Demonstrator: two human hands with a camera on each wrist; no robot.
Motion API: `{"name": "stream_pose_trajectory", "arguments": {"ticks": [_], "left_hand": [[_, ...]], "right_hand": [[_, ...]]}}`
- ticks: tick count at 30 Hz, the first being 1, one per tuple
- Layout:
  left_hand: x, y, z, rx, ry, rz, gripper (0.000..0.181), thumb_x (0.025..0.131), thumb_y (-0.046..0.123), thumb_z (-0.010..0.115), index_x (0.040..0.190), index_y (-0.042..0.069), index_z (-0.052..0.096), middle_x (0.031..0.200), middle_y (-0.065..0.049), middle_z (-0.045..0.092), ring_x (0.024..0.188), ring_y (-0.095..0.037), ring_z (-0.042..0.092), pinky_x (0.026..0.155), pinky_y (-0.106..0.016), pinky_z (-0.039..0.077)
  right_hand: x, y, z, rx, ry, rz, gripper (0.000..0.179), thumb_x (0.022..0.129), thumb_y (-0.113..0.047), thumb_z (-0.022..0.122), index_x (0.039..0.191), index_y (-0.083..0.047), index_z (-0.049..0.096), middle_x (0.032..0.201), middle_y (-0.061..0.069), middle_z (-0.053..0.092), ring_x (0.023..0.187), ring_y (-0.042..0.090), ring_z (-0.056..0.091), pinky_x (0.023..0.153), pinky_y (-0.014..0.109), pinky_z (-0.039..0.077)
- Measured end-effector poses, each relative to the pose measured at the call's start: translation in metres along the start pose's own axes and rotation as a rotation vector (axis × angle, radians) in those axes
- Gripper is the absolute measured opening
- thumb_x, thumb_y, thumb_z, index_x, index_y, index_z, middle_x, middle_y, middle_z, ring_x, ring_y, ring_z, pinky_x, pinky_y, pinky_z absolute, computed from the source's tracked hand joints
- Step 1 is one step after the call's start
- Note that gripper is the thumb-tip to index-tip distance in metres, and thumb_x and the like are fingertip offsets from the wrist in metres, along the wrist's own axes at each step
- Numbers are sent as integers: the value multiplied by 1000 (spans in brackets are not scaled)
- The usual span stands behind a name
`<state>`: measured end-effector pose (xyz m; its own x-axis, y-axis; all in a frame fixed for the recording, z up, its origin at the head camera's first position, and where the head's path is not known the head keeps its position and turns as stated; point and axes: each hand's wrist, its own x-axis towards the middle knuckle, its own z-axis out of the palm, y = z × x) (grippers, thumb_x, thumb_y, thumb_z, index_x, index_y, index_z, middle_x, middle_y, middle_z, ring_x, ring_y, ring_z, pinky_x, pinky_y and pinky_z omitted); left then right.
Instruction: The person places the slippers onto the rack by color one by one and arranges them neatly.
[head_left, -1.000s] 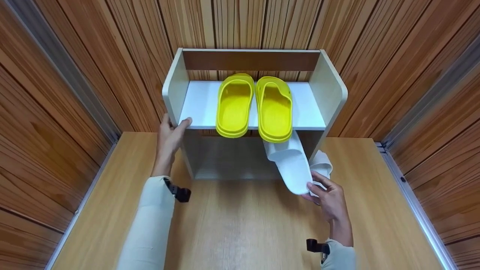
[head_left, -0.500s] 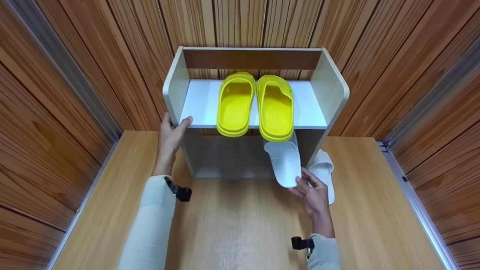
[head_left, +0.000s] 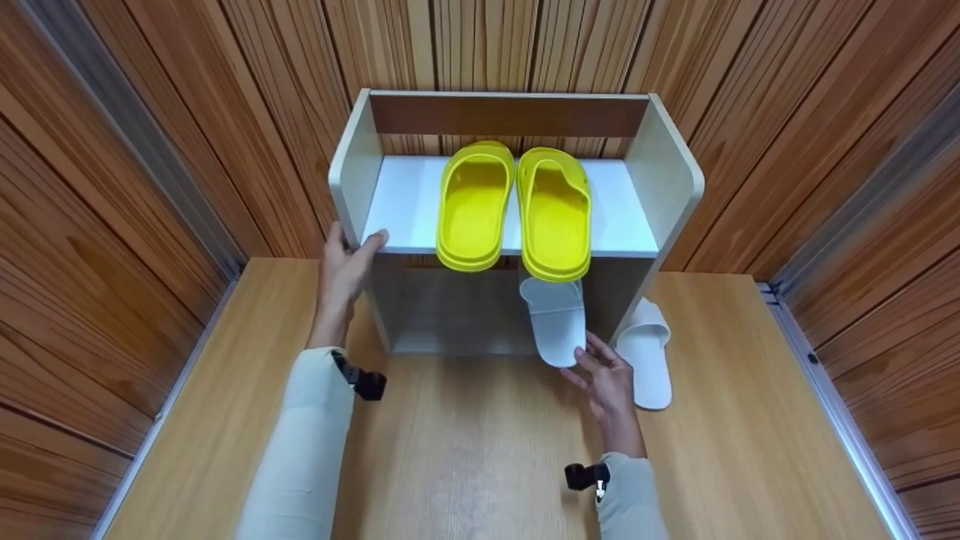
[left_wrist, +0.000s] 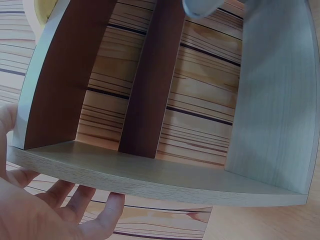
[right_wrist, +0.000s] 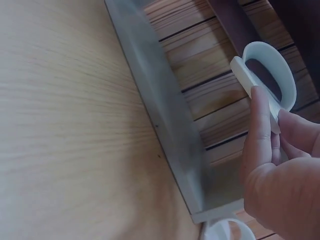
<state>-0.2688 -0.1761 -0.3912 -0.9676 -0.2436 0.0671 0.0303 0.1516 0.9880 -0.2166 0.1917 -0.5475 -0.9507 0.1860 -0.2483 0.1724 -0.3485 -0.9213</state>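
Note:
My right hand (head_left: 609, 382) pinches a white slide slipper (head_left: 559, 337) by its heel end, thumb on top and fingers beneath. The slipper's front reaches into the lower compartment of a small two-tier shoe rack (head_left: 666, 180), partly hidden under the upper tier. In the right wrist view the slipper's strap (right_wrist: 287, 75) stands above the sole, and the sole is raised off the rack's bottom board. My left hand (head_left: 341, 274) grips the rack's left side, thumb on the upper shelf's front corner, fingers (left_wrist: 107, 215) along the outer face.
A pair of yellow clogs, the left clog (head_left: 472, 217) and the right clog (head_left: 555, 221), sits on the upper shelf, heels overhanging its front edge. Another white slipper (head_left: 651, 367) lies on the wooden floor (head_left: 465, 465) right of the rack. Wood-panelled walls (head_left: 480, 45) enclose the space.
My right hand has moved left and inward, carrying the white slipper from the compartment's right front further into it and straightening it. The left hand keeps its grip; the floor slipper is now uncovered.

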Motion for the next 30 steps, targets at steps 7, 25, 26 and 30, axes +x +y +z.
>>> {"name": "stream_pose_trajectory", "arguments": {"ticks": [7, 25, 26, 30], "left_hand": [[0, -1, -1, -12, 1, 0, 69, 97, 28, 66, 154, 7, 33, 156, -19, 37, 143, -34, 36, 116, -53, 30], [0, 1, -1, -12, -6, -8, 69, 97, 29, 66, 155, 11, 33, 158, -17, 34, 145, -36, 33, 116, -56, 28], [0, 1, -1, -8, -3, -14, 69, 97, 30, 66, 155, 12, 33, 159, -17, 34, 146, -36, 32, 116, -57, 28], [0, 1, 1, -18, 1, -10, 68, 97, 29, 66, 154, 10, 34, 157, -18, 35, 144, -36, 34, 116, -55, 29]], "right_hand": [[8, 9, 9, 12, 12, 19, 46, 100, 3, 58, 145, 1, 52, 136, 19, 55, 103, 20, 68, 82, 40, 59], [24, 30, 18, 43, -10, 96, 50, 103, 2, 53, 151, 2, 42, 147, 25, 44, 109, 26, 64, 86, 37, 58], [25, 32, 19, 47, -7, 101, 50, 103, 2, 53, 151, 1, 43, 147, 24, 44, 110, 27, 63, 86, 36, 58], [28, 37, 21, 76, -9, 103, 49, 102, 2, 53, 151, 1, 44, 145, 23, 45, 110, 28, 62, 89, 39, 57]]}}
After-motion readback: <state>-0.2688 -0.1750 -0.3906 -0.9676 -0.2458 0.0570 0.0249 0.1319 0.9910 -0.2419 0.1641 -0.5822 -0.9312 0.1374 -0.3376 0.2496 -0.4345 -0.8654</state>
